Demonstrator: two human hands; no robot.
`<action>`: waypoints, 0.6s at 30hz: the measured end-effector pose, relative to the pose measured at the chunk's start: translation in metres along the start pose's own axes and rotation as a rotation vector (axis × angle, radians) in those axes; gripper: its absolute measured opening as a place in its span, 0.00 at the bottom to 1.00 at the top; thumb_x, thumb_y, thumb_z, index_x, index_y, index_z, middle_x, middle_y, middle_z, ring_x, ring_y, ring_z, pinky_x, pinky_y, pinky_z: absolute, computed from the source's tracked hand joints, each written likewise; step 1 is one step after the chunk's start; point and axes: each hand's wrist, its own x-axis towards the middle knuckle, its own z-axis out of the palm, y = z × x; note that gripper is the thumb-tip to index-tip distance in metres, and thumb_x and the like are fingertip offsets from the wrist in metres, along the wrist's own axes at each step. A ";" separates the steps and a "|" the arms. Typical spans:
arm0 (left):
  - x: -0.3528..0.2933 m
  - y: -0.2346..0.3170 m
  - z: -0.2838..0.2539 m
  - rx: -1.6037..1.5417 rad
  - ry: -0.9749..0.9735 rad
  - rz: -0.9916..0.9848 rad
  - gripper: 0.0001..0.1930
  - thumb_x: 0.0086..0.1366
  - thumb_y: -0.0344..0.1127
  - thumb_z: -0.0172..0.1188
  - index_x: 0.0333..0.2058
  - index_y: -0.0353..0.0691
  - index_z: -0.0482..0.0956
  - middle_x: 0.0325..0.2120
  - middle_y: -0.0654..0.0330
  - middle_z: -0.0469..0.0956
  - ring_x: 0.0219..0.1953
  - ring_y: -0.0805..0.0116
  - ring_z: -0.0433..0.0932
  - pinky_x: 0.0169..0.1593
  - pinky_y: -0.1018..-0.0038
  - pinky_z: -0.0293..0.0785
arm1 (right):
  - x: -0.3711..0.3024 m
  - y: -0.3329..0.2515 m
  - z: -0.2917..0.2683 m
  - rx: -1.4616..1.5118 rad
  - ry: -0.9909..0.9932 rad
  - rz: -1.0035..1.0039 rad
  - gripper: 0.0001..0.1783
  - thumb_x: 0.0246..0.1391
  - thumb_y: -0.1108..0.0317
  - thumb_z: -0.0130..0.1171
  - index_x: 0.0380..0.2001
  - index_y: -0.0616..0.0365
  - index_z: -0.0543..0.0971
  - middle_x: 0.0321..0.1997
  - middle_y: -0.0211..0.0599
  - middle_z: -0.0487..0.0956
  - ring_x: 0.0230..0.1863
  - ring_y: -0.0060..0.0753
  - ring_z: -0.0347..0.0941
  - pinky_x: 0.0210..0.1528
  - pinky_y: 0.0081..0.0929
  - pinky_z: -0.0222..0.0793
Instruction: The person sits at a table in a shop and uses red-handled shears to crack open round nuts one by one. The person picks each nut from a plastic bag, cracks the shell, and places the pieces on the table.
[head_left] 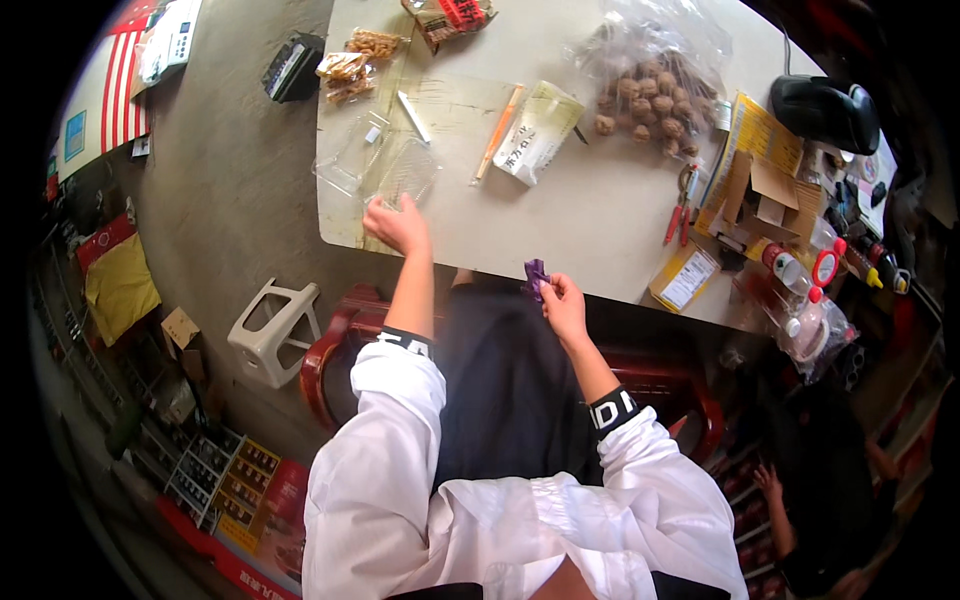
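My left hand is at the table's near left edge, its fingers curled at the near rim of a clear plastic container. The container's hinged-looking other half spreads to the left, with a small white label or packet at it. Held by the fingertips of my right hand, just off the table's front edge, is a crumpled purple wrapper; whether anything is inside it cannot be seen. Beyond the container lies a white stick-shaped piece.
Packaged snacks, a white-green carton, an orange pencil-like strip, a bag of walnuts and red-handled pliers lie on the table. Boxes and bottles crowd the right. A white stool stands left; another person's hand shows lower right.
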 end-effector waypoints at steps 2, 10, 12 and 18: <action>0.020 -0.018 -0.005 0.053 0.000 -0.097 0.30 0.51 0.35 0.66 0.53 0.41 0.66 0.46 0.47 0.67 0.51 0.50 0.64 0.57 0.60 0.59 | 0.004 -0.002 0.005 -0.015 0.006 0.001 0.04 0.57 0.70 0.53 0.30 0.58 0.73 0.20 0.23 0.70 0.16 0.12 0.62 0.18 0.13 0.58; 0.089 -0.096 0.025 -0.297 -0.354 -0.091 0.27 0.56 0.28 0.60 0.56 0.42 0.66 0.40 0.51 0.74 0.39 0.64 0.75 0.42 0.69 0.73 | 0.034 -0.031 0.063 -0.014 0.029 -0.027 0.05 0.56 0.69 0.54 0.29 0.58 0.72 0.20 0.23 0.69 0.18 0.12 0.63 0.20 0.14 0.59; 0.099 -0.117 0.032 -0.353 -0.372 -0.101 0.22 0.58 0.25 0.57 0.53 0.40 0.69 0.35 0.55 0.76 0.33 0.70 0.75 0.34 0.74 0.74 | 0.052 -0.040 0.086 -0.020 0.007 -0.106 0.05 0.56 0.69 0.54 0.29 0.58 0.73 0.20 0.23 0.69 0.18 0.13 0.63 0.20 0.15 0.59; 0.101 -0.140 -0.029 -0.575 -0.337 -0.196 0.16 0.62 0.24 0.53 0.50 0.36 0.70 0.33 0.57 0.76 0.32 0.74 0.75 0.31 0.79 0.75 | 0.140 -0.078 0.154 -0.303 0.260 -0.543 0.08 0.51 0.69 0.59 0.28 0.63 0.73 0.20 0.31 0.73 0.23 0.22 0.68 0.30 0.23 0.66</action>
